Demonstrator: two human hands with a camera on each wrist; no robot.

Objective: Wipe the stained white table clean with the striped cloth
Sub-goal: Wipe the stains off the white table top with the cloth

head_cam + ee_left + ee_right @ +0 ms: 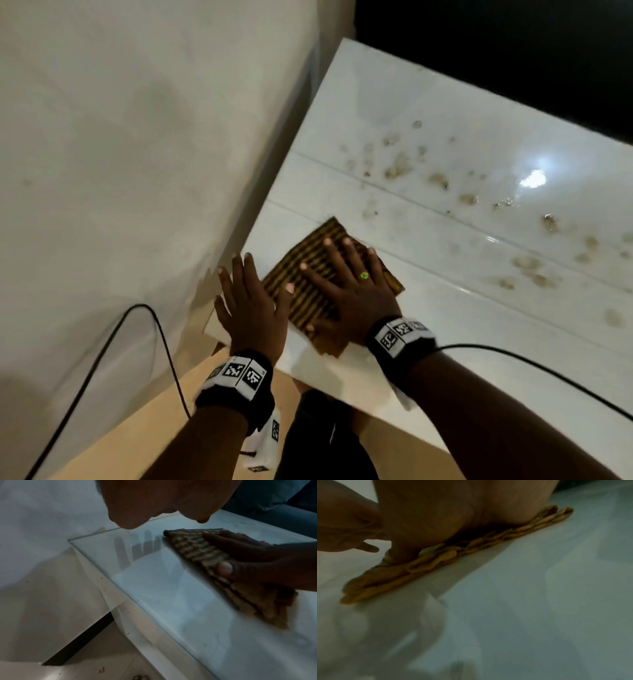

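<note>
The white counter (pixel 428 342) fills the right of the head view, glossy, running away to the far right, with its near left corner beside a pale wall (pixel 120 137). Brown stains (pixel 400 168) are scattered in a band across its far and right part, well apart from both hands; the near corner looks free of them.

The cloth (pixel 318 253), folded into a thick striped square, lies flat on the counter at that near left corner, one corner pointing away from the person. The stains lie ahead and to the right of it, so I judge the wiping stroke has to travel that way, along the counter's length.

The right hand (pixel 349 287) is the nearer one to the work: it lies palm-down on top of the cloth, fingers straight and spread, pressing rather than gripping, with a ring (pixel 364 275) on one finger. The left hand (pixel 250 305) is just beside the cloth at the counter's left edge, flat and released, fingers spread; its thumb reaches the cloth's near edge. Whether its palm bears on the counter I cannot tell. Both wrists carry black bands with cables (pixel 113 346) trailing off.
</note>
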